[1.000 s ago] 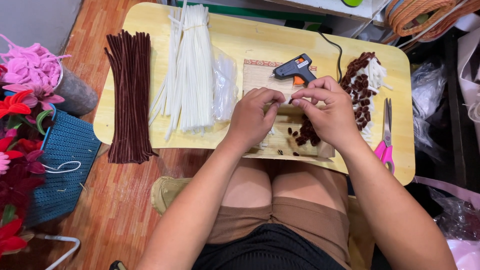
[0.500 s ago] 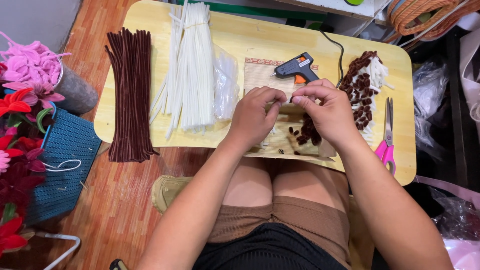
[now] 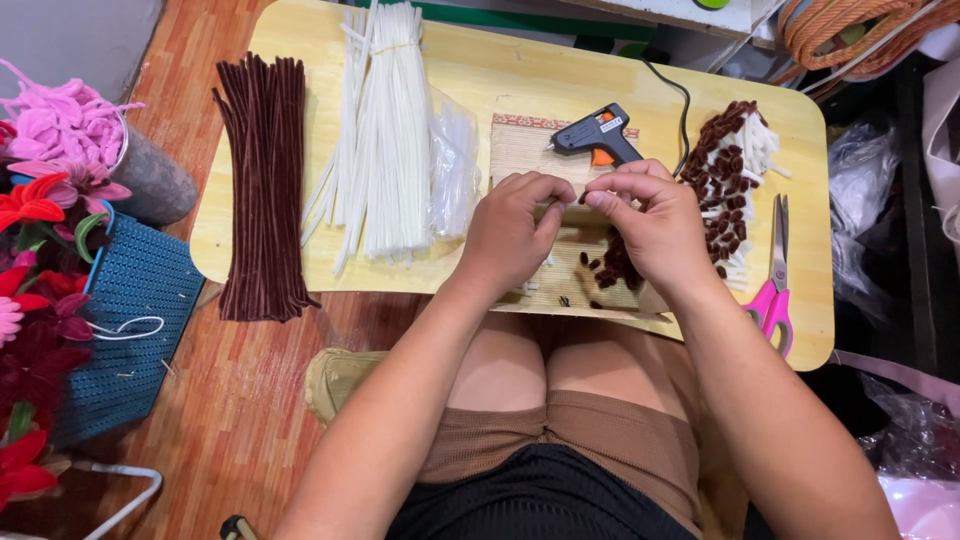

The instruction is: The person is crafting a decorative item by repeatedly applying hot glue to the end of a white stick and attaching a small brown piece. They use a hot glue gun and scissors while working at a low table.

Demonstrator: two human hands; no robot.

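My left hand (image 3: 515, 228) and my right hand (image 3: 650, 222) meet fingertip to fingertip over a small woven mat (image 3: 520, 148) on the yellow table (image 3: 470, 75). Together they pinch a small brown fuzzy piece (image 3: 578, 199), mostly hidden by the fingers. Loose brown bits (image 3: 610, 265) lie on the mat under my right hand. A black and orange glue gun (image 3: 595, 133) rests just beyond my fingers.
A bundle of brown pipe cleaners (image 3: 262, 185) and white pipe cleaners (image 3: 385, 135) lie at the left. A pile of brown-and-white pieces (image 3: 735, 165) and pink scissors (image 3: 775, 285) sit at the right. A blue basket (image 3: 120, 320) with fabric flowers (image 3: 40, 210) stands on the floor.
Both hands have stayed over the mat, fingers shifting slightly as they work the small brown piece. Nothing else has moved.
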